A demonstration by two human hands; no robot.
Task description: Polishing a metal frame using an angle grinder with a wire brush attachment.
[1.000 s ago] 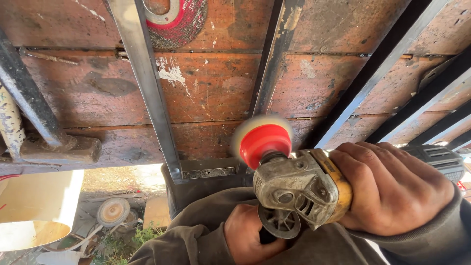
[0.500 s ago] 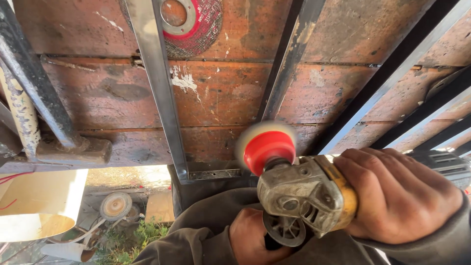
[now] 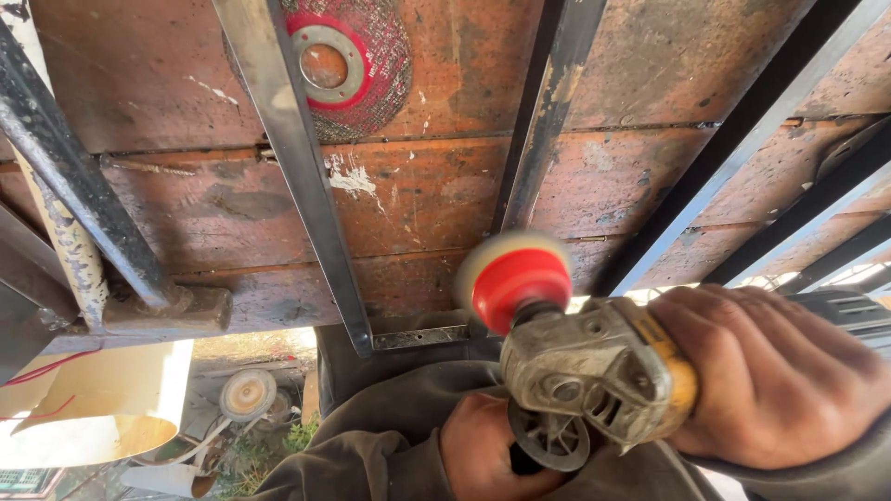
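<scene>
Two hands: both gripped one angle grinder [image 3: 594, 380], seen from the head camera only.
Right hand [image 3: 770, 380]: wrapped tightly round the grinder's body, just behind its worn grey gear head.
Left hand [image 3: 483, 455]: lay below the gear head, fingers closed about the side handle; the handle itself was mostly hidden.
Grinder: sat at the near edge of the workbench [image 3: 436, 195], its red flap disc [image 3: 515, 278] blurred and meeting the lower end of a dark steel bar [image 3: 543, 121].
Workbench: rusty orange planks, carrying a frame of steel bars.
Grey bar [image 3: 297, 176]: left of the grinder, running down to the bench edge.
Grinding disc [image 3: 348, 65]: loose, red-centred, lying far up the bench from the grinder.
Hammer [image 3: 167, 311]: far left of the grinder, at the bench edge.
</scene>
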